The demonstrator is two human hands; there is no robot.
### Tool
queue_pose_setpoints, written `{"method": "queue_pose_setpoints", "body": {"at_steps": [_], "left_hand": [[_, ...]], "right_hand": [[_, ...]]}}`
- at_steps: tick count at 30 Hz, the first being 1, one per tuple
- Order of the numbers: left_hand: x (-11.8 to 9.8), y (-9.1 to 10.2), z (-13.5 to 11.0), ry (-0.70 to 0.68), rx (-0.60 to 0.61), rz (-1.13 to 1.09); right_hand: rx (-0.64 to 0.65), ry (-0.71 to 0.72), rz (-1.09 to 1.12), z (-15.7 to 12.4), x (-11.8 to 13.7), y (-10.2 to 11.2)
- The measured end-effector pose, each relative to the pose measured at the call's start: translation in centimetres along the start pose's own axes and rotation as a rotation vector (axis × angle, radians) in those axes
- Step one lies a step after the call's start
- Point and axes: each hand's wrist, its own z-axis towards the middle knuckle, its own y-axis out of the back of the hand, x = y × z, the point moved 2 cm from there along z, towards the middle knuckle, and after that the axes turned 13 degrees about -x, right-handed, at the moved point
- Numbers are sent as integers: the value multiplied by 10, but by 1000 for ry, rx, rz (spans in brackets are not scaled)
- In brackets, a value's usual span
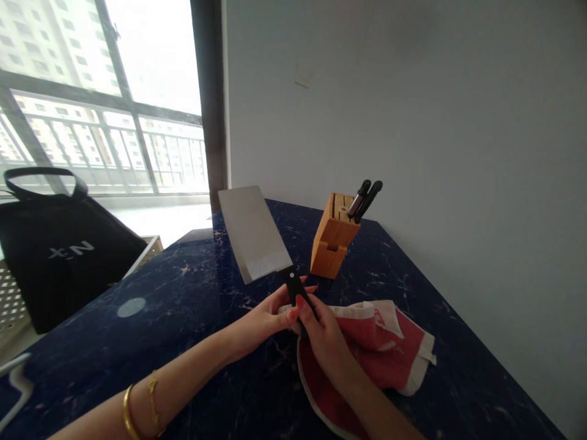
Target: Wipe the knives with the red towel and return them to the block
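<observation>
A cleaver with a broad steel blade and a black riveted handle is held up over the table, its blade pointing away and to the left. My left hand is closed around the handle from the left side. From the right, my right hand grips the lower part of the same handle, thumb on top. Beneath and beside my right hand lies a crumpled red and white cloth. Beyond the hands stands a wooden knife block with two black-handled tools in its slots.
The dark blue marbled table runs along a grey wall. A black bag stands at the left, by a perforated chair. A pale round mark shows on the table's left side. Large windows lie behind.
</observation>
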Motion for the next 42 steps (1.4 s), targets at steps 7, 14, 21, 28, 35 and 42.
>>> {"method": "queue_pose_setpoints", "body": {"at_steps": [7,14,21,28,35,42], "left_hand": [[-18,23,9,-87,-68,-98],[-43,56,17,-84,-345,-317],[-44,66,14,68,-526,-410],[-35,74,19,75,-621,-312],[-35,82,21,-29,-764,-297],[-41,99,22,-167,-912,-312]], "right_hand": [[-122,32,-25,17,5,24],[-23,45,-57,13,6,20],[-12,73,-209,10,1,16],[56,81,-303,12,1,19],[86,198,-744,13,11,33],[40,272,-1040,16,24,45]]}}
